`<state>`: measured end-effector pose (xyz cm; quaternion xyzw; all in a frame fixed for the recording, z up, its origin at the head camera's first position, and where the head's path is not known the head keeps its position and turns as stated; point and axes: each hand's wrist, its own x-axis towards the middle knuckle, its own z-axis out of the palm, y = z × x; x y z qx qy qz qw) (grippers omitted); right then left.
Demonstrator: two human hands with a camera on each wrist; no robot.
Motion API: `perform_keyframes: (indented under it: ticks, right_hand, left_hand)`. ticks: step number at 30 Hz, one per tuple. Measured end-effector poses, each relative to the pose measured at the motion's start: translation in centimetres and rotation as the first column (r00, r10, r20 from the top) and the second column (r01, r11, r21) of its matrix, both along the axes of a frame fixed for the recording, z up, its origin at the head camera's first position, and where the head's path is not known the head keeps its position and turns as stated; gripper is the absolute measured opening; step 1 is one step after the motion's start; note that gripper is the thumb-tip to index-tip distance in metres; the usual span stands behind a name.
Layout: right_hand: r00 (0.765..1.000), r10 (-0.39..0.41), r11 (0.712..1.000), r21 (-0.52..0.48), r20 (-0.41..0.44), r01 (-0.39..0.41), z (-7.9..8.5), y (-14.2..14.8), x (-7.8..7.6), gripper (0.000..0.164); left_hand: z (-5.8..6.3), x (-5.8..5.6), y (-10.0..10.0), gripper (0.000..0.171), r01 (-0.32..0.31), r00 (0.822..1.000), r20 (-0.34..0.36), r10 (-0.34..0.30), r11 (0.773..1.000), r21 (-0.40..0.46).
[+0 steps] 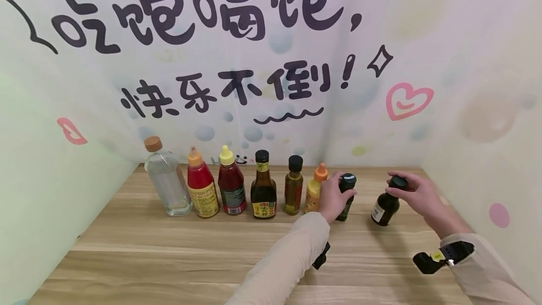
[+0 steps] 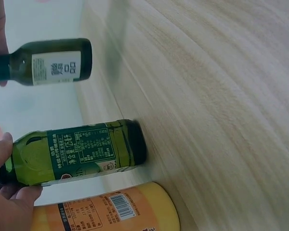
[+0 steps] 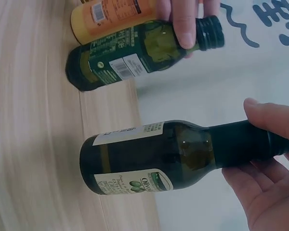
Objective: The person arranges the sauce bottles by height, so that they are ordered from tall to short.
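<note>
My left hand point(image 1: 334, 196) grips a green glass olive oil bottle point(image 2: 82, 151) by its neck; it is dark-capped, close beside an orange-capped yellow squeeze bottle point(image 1: 314, 191). Off to the right, my right hand point(image 1: 417, 196) holds a darker bottle point(image 3: 135, 154) by its black cap and neck, thumb on one side and fingers on the other. That bottle has a white label with olives on it and leans slightly in the head view. A gap of tabletop separates the two held bottles.
Left of the hands stands a row on the wooden table point(image 1: 178, 253): a clear bottle point(image 1: 169, 185), red squeeze bottle point(image 1: 204, 192), dark red squeeze bottle point(image 1: 232, 189), brown sauce bottle point(image 1: 263, 192) and small oil bottle point(image 1: 293, 189). A printed cloth point(image 1: 296, 140) hangs behind.
</note>
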<state>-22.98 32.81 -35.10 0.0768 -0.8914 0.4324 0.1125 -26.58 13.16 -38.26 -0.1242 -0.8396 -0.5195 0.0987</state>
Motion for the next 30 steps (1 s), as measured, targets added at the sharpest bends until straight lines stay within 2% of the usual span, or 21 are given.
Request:
perform_keyframes:
  ticks: [7,14,19,30]
  right_hand:
    - [0.999,0.008,1.000,-0.024,0.038,-0.008,-0.7,-1.4,-1.2,0.054]
    - [0.999,0.033,0.998,-0.049,0.032,-0.031,-1.4,-2.5,-2.0,0.050]
    - [0.999,0.043,0.996,-0.074,0.033,-0.040,-1.7,-3.1,-2.2,0.049]
    - [0.998,0.053,0.996,-0.077,0.026,-0.051,-2.2,-3.8,-2.4,0.046]
  left_hand:
    - [-0.2,-0.2,0.0,0.039,0.003,1.000,0.005,-0.003,1.000,-0.010]
    - [-0.1,-0.3,-0.1,0.039,0.012,1.000,0.012,-0.012,1.000,-0.020]
    - [-0.1,-0.3,-0.1,0.041,0.012,1.000,0.027,-0.011,0.999,-0.042]
    - [-0.1,-0.3,-0.2,0.039,0.022,1.000,0.005,-0.022,0.998,-0.063]
